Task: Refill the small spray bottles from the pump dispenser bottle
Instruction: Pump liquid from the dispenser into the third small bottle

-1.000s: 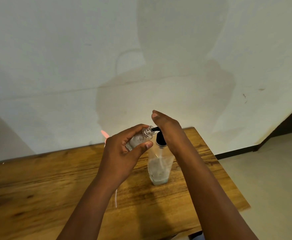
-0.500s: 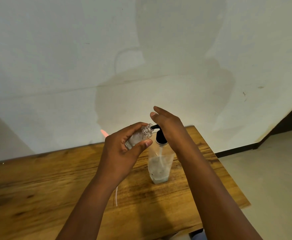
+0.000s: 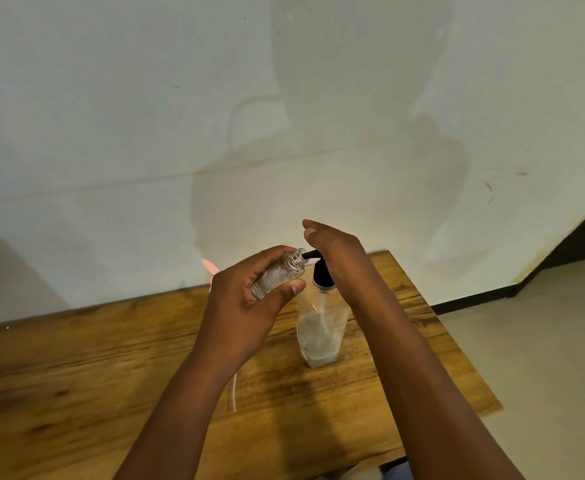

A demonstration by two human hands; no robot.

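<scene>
Over wooden table, left hand grips unlabelled spray bottle, flat right hand presses pump bottle

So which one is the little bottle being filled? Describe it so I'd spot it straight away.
Start at the wooden table by the pale wall. Above it, the left hand holds the small spray bottle tilted, its open neck at the black nozzle. Unlike the taller pump dispenser bottle standing on the table, it is capless and held in the air.
</scene>
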